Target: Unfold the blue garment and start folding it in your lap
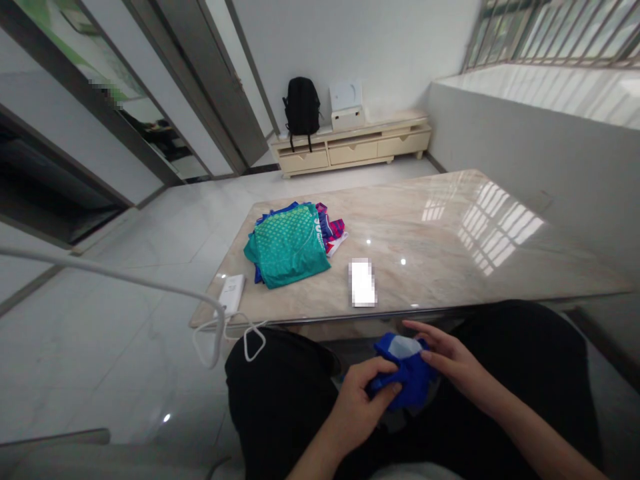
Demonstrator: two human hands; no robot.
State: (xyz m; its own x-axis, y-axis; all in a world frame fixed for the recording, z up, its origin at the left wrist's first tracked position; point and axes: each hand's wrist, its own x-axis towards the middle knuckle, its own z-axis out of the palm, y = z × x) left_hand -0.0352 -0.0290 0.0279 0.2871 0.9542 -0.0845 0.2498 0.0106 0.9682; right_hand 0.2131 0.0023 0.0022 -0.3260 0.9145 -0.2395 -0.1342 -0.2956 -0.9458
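Part of the blue cloth [413, 383] is being covered by the left hand [367, 393]; both forearms [535, 427] are being cut off below. Other clothes [336, 228] are being mostly hidden by a green garment [293, 247]. A white rectangle [363, 283] is being blurred by pixelation.

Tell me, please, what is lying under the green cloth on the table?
From under the green cloth, blue fabric shows at the left, and pink-and-blue fabric and white fabric at the right. Whatever else lies beneath is covered.
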